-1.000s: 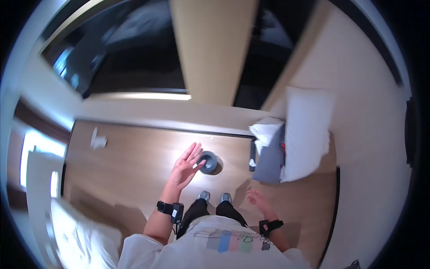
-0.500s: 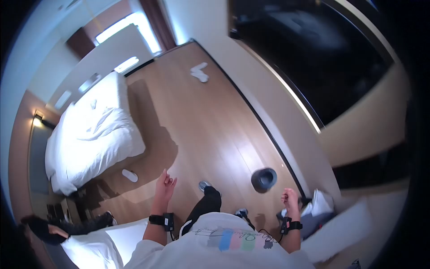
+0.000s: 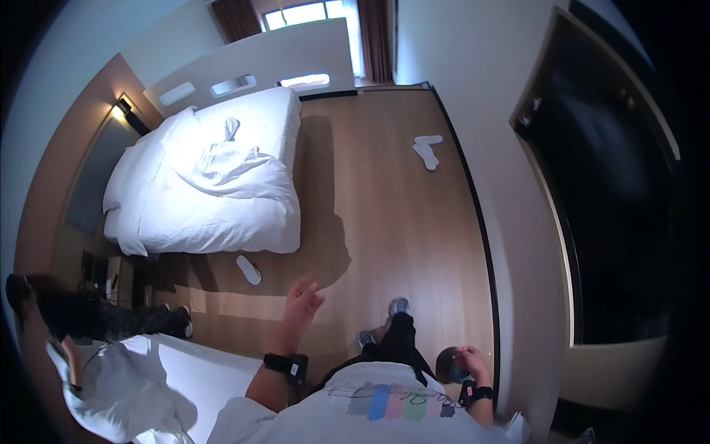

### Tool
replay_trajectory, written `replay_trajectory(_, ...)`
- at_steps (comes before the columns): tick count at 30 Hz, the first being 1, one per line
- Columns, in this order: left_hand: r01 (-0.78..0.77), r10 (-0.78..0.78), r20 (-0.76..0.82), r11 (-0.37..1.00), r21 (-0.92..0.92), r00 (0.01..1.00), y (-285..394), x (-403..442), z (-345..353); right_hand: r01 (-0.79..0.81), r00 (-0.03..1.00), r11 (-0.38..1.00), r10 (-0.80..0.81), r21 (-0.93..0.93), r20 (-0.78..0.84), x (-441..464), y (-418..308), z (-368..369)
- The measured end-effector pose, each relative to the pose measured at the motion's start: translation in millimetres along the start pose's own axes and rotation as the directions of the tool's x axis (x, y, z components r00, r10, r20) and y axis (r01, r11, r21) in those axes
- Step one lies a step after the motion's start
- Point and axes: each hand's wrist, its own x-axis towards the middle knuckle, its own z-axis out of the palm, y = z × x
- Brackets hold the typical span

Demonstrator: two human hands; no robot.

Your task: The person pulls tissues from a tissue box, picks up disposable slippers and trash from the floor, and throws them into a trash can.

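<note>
My left hand (image 3: 302,305) hangs over the wooden floor (image 3: 392,222), slightly blurred, with loosely bent fingers and nothing visible in it. Lower right, my right hand (image 3: 470,360) has half-curled fingers apart and appears empty. It overlaps the edge of a dark round bin (image 3: 446,365) on the floor; whether they touch cannot be made out. Each wrist wears a black strap with a small box. Below my hands are my shoes, one (image 3: 399,306) ahead of the other.
A bed (image 3: 222,214) with rumpled white bedding stands left, a white slipper (image 3: 249,270) near its foot. Two more slippers (image 3: 426,154) lie farther off. At lower left, another person (image 3: 103,318) in dark clothes is beside a second white bed (image 3: 214,377). A wall runs along the right.
The view has swung from the wall with dark panels toward the beds and window. My feet have changed position. My left hand has gone from spread fingers to loosely bent ones.
</note>
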Motion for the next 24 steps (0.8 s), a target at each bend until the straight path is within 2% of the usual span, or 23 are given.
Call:
replay_trajectory(3,-0.015,0.021,0.135,0.999,-0.044,0.991,-15.3,36.0,-39.6,-0.072,0.997,0.995,0.070,-0.073,-0.027,28.1,-38.2,-3.9)
replay_trajectory(5,-0.054,0.065,0.171,0.996,-0.071,0.983,-11.8,51.0,-43.4,-0.055,0.998,0.994,0.051,-0.090,-0.042,61.1,-76.2,0.6)
replay_trajectory(7,-0.021,0.022,0.010,0.997,-0.073,1.000,13.2,63.9,-27.9,-0.026,0.998,0.994,0.020,-0.103,-0.059,105.2,-124.1,12.0)
replay_trajectory(8,0.043,-0.054,-0.134,0.996,-0.080,0.990,22.8,74.2,-24.1,-0.006,0.999,0.991,0.001,-0.131,-0.037,128.1,-151.4,19.7)
replay_trajectory(11,0.018,-0.057,-0.145,0.966,-0.260,0.988,13.6,134.7,-104.1,0.126,0.992,0.966,-0.126,-0.224,0.012,196.7,-245.0,59.6)
replay_trajectory(12,-0.012,-0.036,-0.174,0.963,-0.269,0.984,25.6,147.3,-111.2,0.163,0.987,0.954,-0.157,-0.253,0.042,229.0,-271.6,76.6)
replay_trajectory(14,-0.117,0.075,-0.112,0.896,-0.428,0.991,46.0,153.5,-130.1,0.295,0.955,0.911,-0.274,-0.290,0.111,294.5,-322.5,117.8)
replay_trajectory(15,-0.136,0.073,-0.157,0.889,-0.438,0.985,57.6,150.6,-135.3,0.373,0.927,0.864,-0.337,-0.338,0.162,317.5,-348.0,142.8)
replay_trajectory(17,-0.245,0.104,-0.368,0.900,-0.361,0.924,84.3,146.8,-135.4,0.469,0.881,0.803,-0.394,-0.369,0.262,310.7,-414.1,219.0)
replay_trajectory(18,-0.270,0.107,-0.399,0.886,-0.377,0.911,91.5,141.5,-141.4,0.503,0.861,0.762,-0.398,-0.408,0.318,286.6,-448.5,265.1)
replay_trajectory(20,-0.398,0.143,-0.624,0.870,-0.291,0.768,107.6,134.1,-163.1,0.556,0.825,0.698,-0.397,-0.451,0.401,267.2,-487.5,346.7)
replay_trajectory(22,-0.455,0.098,-0.708,0.825,-0.334,0.699,95.8,122.8,-223.9,0.633,0.735,0.663,-0.352,-0.400,0.580,267.7,-499.5,412.2)
replay_trajectory(24,-0.565,-0.042,-0.799,0.685,-0.460,0.600,87.6,104.8,-284.5,0.666,0.697,0.618,-0.314,-0.418,0.645,266.4,-497.9,472.2)
